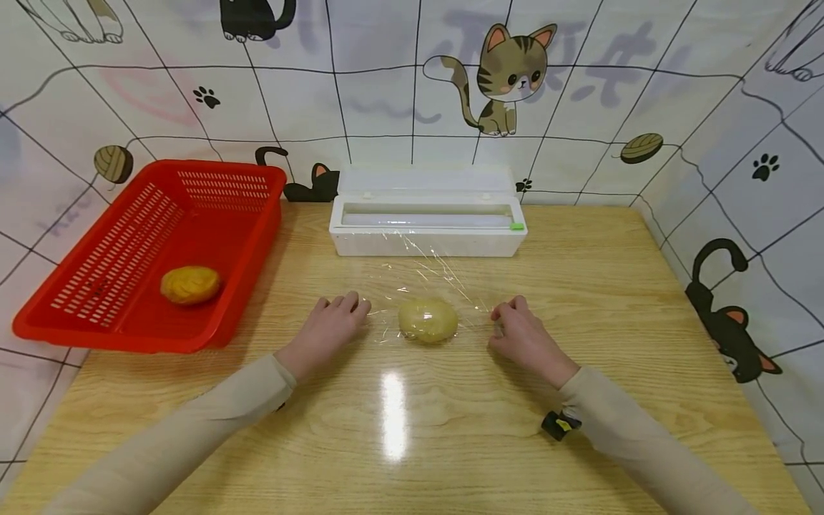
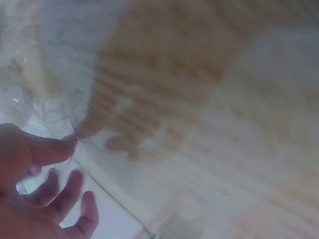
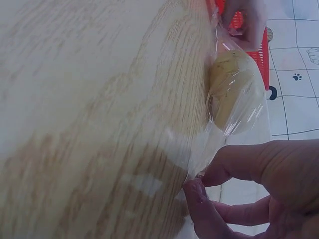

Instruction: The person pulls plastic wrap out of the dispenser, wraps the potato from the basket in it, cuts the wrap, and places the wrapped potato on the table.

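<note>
A yellow potato point(image 1: 428, 320) lies on the table under a sheet of clear cling film point(image 1: 412, 275), which stretches back to the white cling film box point(image 1: 428, 243). To its left, my left hand point(image 1: 335, 320) pinches the film's edge; the left wrist view shows thumb and forefinger meeting on it. On the other side, my right hand point(image 1: 521, 334) pinches the film between thumb and forefinger point(image 3: 197, 191). In the right wrist view the film drapes over the potato point(image 3: 227, 92). Neither hand touches the potato in the head view.
The red plastic basket point(image 1: 254, 279) stands at the left with another yellow potato point(image 1: 190, 285) inside. The box's lid point(image 1: 425, 179) is raised, and a green slider point(image 1: 517, 227) sits at its right end. A cat-print covering point(image 1: 380, 107) hangs behind the wooden table point(image 1: 579, 265).
</note>
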`<state>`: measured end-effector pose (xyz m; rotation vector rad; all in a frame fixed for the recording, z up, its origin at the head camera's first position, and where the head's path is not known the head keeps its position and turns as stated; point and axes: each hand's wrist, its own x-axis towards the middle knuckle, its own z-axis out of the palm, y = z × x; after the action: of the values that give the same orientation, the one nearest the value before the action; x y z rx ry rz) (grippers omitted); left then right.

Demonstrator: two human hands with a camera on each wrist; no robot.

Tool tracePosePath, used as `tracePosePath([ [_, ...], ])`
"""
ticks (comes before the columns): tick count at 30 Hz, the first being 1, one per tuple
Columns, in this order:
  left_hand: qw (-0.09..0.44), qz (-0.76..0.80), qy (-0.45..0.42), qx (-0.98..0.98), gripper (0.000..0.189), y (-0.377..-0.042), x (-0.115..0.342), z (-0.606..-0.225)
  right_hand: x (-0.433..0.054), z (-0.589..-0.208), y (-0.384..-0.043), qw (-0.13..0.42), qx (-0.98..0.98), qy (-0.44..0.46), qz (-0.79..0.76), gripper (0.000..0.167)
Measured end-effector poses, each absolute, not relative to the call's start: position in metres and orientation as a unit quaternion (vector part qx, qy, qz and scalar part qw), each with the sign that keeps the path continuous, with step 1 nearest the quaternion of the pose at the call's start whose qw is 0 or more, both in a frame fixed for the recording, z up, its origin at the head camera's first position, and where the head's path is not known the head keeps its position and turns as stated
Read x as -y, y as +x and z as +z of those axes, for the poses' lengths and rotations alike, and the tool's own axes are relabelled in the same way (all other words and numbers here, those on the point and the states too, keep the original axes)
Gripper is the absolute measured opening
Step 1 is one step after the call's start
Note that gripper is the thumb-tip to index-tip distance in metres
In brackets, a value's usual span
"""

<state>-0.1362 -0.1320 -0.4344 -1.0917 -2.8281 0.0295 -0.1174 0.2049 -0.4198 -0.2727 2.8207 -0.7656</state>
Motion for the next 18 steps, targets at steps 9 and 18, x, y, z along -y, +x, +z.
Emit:
tracePosePath([
  [9,0.052,-0.034,-0.379,0.923,0.02,-0.1375,0.135,-0.4383,-0.2052,-0.4201,-0.1177,0.112,-0.954,-0.093,-0.263,0.029],
  [18,0.023,-0.07,-0.352,0.933,0.012,-0.1383,0.1416,-0.4335,-0.206,-0.4208,-0.1174,0.116,-0.952,-0.095,-0.265,0.029],
])
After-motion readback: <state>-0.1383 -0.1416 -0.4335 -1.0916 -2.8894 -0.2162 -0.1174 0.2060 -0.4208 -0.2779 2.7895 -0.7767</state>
